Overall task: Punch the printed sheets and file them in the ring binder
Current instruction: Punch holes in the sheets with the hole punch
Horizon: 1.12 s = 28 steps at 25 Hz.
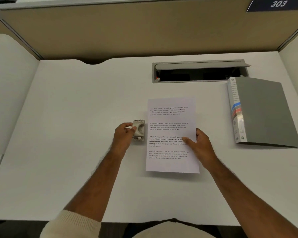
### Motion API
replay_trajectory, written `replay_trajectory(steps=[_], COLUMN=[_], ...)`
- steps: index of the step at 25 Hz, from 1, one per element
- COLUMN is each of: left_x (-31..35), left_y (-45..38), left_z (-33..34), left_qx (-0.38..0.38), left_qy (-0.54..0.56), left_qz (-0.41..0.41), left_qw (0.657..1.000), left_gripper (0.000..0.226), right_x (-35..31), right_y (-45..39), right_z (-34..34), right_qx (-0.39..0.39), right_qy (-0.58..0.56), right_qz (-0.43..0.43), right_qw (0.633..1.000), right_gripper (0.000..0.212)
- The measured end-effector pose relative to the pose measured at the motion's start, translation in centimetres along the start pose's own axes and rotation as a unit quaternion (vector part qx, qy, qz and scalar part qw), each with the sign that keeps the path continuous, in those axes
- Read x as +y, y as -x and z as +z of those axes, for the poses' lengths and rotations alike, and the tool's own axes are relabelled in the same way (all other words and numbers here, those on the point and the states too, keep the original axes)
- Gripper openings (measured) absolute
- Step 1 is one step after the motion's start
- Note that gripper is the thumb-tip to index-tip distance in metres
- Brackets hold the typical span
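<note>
Nearest the viewer, two bare forearms reach over the white desk [58, 117] toward the printed sheets [170, 134], which lie face up at its middle. Whether this is one sheet or a thin stack cannot be told; four blocks of text show on top. The right hand [199, 145] holds the sheets' right edge, thumb pressed on the page and fingers going under it. Just left of the sheets, the left hand [123, 134] grips one small metal hole punch [139, 130], fingers curled round its outer side, its slot facing the paper's left edge.

No holes are visible yet, so punching seems about to begin; filing is all still ahead. Beyond and right of the sheets lies one grey ring binder [263, 112], closed and untouched. Behind the sheets, one cable hatch [196, 72] stands open.
</note>
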<state>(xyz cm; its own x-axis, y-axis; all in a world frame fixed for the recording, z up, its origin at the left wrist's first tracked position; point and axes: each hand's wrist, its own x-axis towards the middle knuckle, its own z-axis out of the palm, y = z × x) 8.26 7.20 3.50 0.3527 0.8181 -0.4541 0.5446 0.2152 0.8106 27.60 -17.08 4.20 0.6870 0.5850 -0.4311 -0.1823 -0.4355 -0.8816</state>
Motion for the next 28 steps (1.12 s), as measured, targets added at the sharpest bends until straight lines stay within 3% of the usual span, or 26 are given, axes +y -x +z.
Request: replay_trajectory(steps=[12,28], left_x=[-3.9,-4.1], left_y=[4.9,5.0], left_z=[0.9,1.1], left_qx=[-0.020,-0.026], left_qy=[-0.011,-0.010], left_qz=[-0.020,-0.025], left_qw=[1.000,0.999], left_gripper=[0.012,0.012], right_x=[2.8,3.2], right_y=[2.7,1.9], right_z=[0.1,1.9], right_qx=[-0.004,-0.007], right_qy=[0.027,0.046], right_qz=[0.005,-0.003], right_qw=[1.000,0.999], right_gripper=[0.037,0.036])
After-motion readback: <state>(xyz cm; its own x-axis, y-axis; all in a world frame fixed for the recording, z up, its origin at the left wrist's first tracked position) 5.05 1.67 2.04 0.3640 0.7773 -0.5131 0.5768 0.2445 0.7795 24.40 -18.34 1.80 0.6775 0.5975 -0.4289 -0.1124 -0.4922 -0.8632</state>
